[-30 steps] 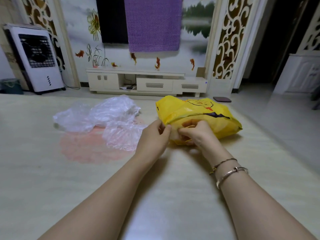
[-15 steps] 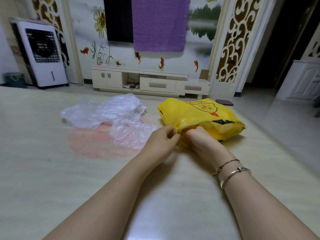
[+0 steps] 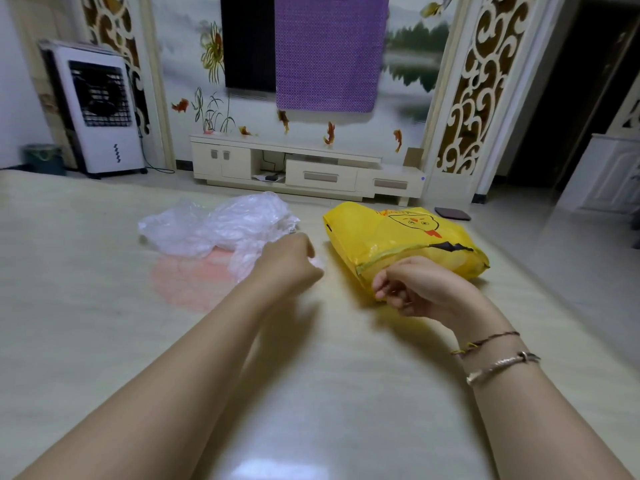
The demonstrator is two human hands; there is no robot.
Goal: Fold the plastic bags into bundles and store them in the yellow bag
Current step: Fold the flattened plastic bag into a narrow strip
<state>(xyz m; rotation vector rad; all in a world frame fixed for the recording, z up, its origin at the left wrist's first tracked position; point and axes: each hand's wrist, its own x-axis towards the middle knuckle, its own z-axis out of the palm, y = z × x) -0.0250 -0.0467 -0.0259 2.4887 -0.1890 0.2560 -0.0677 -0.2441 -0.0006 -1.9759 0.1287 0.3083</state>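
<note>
1. Yellow bag lies on its side on the tabletop, right of centre toward the far edge. It is bulged full; its mouth faces the near edge and shows pale bundled plastic behind the rim, the separate pieces not distinguishable.
2. Clear plastic bags lie loose and crumpled in a heap left of the yellow bag, near the far edge, partly over a flat pink bag spread on the tabletop.
3. Left hand sits between the heap and the yellow bag, fingers curled. A small white piece of plastic shows at its fingertips; blur prevents confirming a grip.
4. Right hand is just in front of the yellow bag's mouth, fingers loosely curled, nothing seen in them. Contact with the bag's near edge cannot be told. Two bracelets are on the wrist.
5. Change from half a second ago: both hands were together at the bag's mouth. The left hand has since moved away to the left toward the clear heap; the right hand has drawn out of the mouth. The yellow bag lies where it was.
</note>
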